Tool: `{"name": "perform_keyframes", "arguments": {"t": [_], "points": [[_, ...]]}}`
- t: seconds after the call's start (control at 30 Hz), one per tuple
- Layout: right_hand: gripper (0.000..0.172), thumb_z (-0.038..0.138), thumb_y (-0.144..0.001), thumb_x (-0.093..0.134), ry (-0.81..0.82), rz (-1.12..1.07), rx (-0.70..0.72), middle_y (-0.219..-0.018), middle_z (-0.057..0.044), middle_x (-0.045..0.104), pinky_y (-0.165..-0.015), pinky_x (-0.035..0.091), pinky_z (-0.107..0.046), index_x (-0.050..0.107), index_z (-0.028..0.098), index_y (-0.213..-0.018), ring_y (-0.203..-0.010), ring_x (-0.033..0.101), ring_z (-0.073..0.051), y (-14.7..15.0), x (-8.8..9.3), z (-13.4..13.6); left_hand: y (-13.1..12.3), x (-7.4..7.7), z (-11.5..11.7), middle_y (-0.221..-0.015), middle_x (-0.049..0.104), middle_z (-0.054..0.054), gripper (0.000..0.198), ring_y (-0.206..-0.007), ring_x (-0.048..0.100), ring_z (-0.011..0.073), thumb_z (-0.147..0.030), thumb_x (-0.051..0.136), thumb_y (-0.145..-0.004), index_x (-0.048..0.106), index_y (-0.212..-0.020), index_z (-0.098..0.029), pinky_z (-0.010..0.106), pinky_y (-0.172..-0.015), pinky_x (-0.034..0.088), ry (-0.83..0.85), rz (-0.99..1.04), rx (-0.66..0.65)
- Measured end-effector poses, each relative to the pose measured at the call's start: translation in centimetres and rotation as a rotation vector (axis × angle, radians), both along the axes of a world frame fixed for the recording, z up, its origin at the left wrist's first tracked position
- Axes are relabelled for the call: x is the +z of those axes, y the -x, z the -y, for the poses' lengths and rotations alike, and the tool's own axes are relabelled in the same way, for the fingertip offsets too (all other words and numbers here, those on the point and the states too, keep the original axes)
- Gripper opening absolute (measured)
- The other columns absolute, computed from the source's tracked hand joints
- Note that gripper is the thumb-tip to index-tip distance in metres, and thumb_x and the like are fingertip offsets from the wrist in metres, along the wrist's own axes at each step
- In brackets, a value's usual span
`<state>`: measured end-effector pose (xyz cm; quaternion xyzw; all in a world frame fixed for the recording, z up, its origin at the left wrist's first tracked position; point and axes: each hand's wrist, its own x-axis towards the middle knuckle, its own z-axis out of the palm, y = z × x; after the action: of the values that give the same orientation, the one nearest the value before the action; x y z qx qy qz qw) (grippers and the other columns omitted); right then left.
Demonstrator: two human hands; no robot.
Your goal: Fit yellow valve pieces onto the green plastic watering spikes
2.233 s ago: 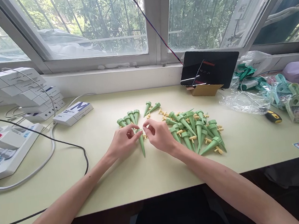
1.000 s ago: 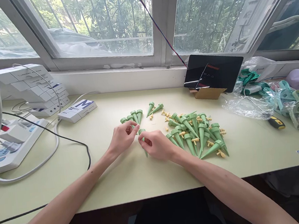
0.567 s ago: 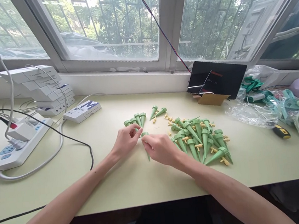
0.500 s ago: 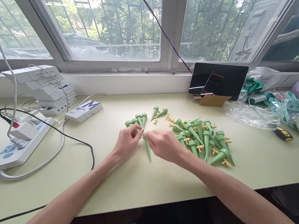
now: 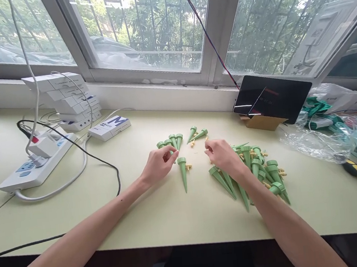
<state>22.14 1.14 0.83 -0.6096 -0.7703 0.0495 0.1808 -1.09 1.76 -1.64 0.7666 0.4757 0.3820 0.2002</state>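
Note:
A single green cone spike with a small yellow fitting at its wide end lies free on the pale table between my hands. My left hand hovers just left of it, thumb and forefinger pinched together near the spike's head. My right hand is at the left edge of a heap of green spikes with yellow fittings, fingers curled down; what they hold is hidden. A short row of green spikes lies beyond my left hand, with two more spikes beside it.
A white power strip with plugs and a black cable lies at the left, near stacked white boxes and a flat box. A dark tablet leans on cardboard at the back. Plastic bags and a yellow-black tool are at the right.
My right hand let go of the spike it held against my left hand and moved right to the heap. The spike now lies on the table. The view shifted left.

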Motion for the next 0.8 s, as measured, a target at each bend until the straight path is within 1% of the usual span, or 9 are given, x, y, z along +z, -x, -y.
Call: {"name": "perform_keyframes", "arguments": {"t": [0.1, 0.2, 0.43, 0.6, 0.67, 0.8], "points": [[0.013, 0.011, -0.089, 0.054, 0.017, 0.03, 0.009, -0.079, -0.006, 0.064, -0.064, 0.033, -0.025, 0.062, 0.018, -0.08, -0.073, 0.054, -0.016, 0.1, -0.5, 0.2, -0.1, 0.0, 0.0, -0.051, 0.04, -0.006, 0.025, -0.048, 0.034, 0.0105, -0.038, 0.053, -0.091, 0.066, -0.083, -0.019, 0.025, -0.052, 0.031, -0.001, -0.015, 0.008], [0.012, 0.01, -0.088, 0.056, 0.046, 0.038, -0.01, -0.08, -0.007, 0.065, -0.064, 0.032, -0.026, 0.064, 0.017, -0.082, -0.075, 0.056, -0.017, 0.1, -0.3, 0.2, -0.1, 0.0, 0.1, -0.051, 0.039, -0.006, 0.026, -0.048, 0.034, 0.0106, -0.039, 0.053, -0.091, 0.067, -0.084, -0.019, 0.025, -0.052, 0.031, 0.006, -0.025, 0.002], [0.015, 0.006, -0.085, 0.059, 0.126, 0.053, -0.042, -0.072, -0.006, 0.063, -0.058, 0.029, -0.026, 0.064, 0.017, -0.077, -0.067, 0.054, -0.016, 0.1, 0.5, 0.1, -0.3, -0.2, 0.3, -0.052, 0.04, -0.006, 0.025, -0.048, 0.033, 0.01, -0.04, 0.054, -0.092, 0.065, -0.084, -0.019, 0.024, -0.052, 0.031, 0.001, -0.037, -0.013], [0.011, 0.009, -0.082, 0.067, 0.192, 0.106, -0.049, -0.081, -0.01, 0.067, -0.061, 0.032, -0.026, 0.065, 0.016, -0.074, -0.076, 0.058, -0.018, 0.2, 0.5, 0.0, -0.4, -0.2, 0.3, -0.052, 0.04, -0.006, 0.024, -0.048, 0.033, 0.0097, -0.039, 0.054, -0.092, 0.065, -0.084, -0.019, 0.024, -0.051, 0.03, -0.014, -0.031, -0.017], [0.01, 0.009, -0.082, 0.066, 0.189, 0.118, -0.05, -0.083, -0.01, 0.067, -0.061, 0.032, -0.026, 0.066, 0.016, -0.075, -0.078, 0.058, -0.019, 0.2, 0.5, 0.0, -0.4, -0.1, 0.4, -0.052, 0.04, -0.006, 0.023, -0.048, 0.032, 0.0097, -0.038, 0.054, -0.092, 0.064, -0.084, -0.019, 0.024, -0.051, 0.03, -0.019, -0.027, -0.019], [0.012, 0.006, -0.081, 0.064, 0.171, 0.134, -0.03, -0.081, -0.01, 0.067, -0.06, 0.032, -0.026, 0.067, 0.017, -0.076, -0.079, 0.059, -0.019, 0.2, 0.4, 0.0, -0.5, 0.1, 0.5, -0.052, 0.039, -0.007, 0.022, -0.048, 0.031, 0.0095, -0.037, 0.054, -0.093, 0.064, -0.084, -0.019, 0.024, -0.051, 0.029, -0.031, -0.028, -0.028]]}}
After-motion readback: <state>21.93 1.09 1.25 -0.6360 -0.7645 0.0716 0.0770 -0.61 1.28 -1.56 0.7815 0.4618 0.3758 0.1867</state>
